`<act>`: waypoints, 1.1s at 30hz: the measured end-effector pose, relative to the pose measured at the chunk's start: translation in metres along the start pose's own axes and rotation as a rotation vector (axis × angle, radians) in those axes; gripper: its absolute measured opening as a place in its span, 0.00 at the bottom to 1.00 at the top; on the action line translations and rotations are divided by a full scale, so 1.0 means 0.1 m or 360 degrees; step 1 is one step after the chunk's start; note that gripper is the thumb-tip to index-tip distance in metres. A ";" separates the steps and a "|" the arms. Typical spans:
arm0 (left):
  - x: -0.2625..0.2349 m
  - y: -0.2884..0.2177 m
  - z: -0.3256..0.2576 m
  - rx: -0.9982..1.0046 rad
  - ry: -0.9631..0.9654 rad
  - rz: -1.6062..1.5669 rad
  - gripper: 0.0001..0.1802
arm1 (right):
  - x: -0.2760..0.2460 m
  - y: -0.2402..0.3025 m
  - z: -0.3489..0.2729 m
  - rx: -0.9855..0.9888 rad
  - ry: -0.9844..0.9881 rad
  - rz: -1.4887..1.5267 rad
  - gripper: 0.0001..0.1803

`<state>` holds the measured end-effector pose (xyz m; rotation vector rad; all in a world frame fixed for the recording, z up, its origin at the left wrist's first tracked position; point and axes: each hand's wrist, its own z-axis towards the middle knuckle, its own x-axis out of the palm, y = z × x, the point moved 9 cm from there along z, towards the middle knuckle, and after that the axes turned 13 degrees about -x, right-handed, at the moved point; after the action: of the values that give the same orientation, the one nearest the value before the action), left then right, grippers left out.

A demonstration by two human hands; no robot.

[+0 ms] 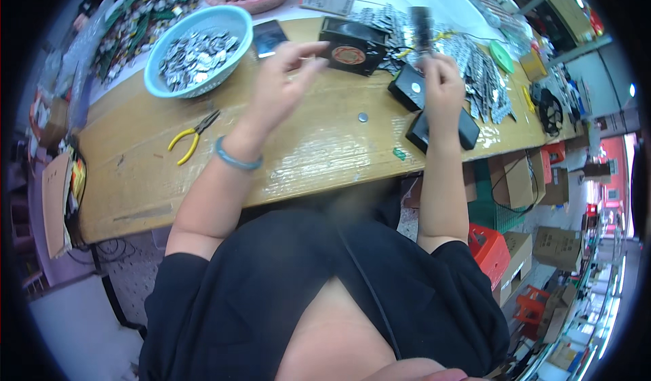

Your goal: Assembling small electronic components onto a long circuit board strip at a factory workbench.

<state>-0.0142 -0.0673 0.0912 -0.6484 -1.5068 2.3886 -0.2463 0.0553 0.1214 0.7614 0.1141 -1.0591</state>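
My right hand (444, 86) grips a blurred dark thing (421, 28), long axis toward the desk's (305, 133) far edge, while my left hand (281, 83), loosely spread, is nearer the round-emblemed black box (349, 54) between them.

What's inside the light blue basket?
The light blue basket holds a loose heap of small silvery pieces, many of them round. The heap covers the basket's bottom, so whatever lies beneath the top layer cannot be seen.
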 end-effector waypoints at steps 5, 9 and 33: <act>0.38 0.04 -0.13 -0.0191 0.0232 -0.0691 0.25 | 0.90 0.57 -0.39 -0.0172 0.0399 0.0507 0.07; 0.30 0.25 -0.07 -0.0477 0.0217 -0.0936 0.19 | 1.26 0.59 -0.49 -0.0140 0.0773 0.0661 0.07; 0.27 -0.03 -0.08 0.0308 0.0160 0.0655 0.19 | 1.30 -0.03 -0.46 0.0538 0.0284 0.1406 0.13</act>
<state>-0.0340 -0.0476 0.0842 -1.1021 -1.1706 2.7021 -0.1707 -0.0137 0.0293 1.0696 -0.2429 -0.1639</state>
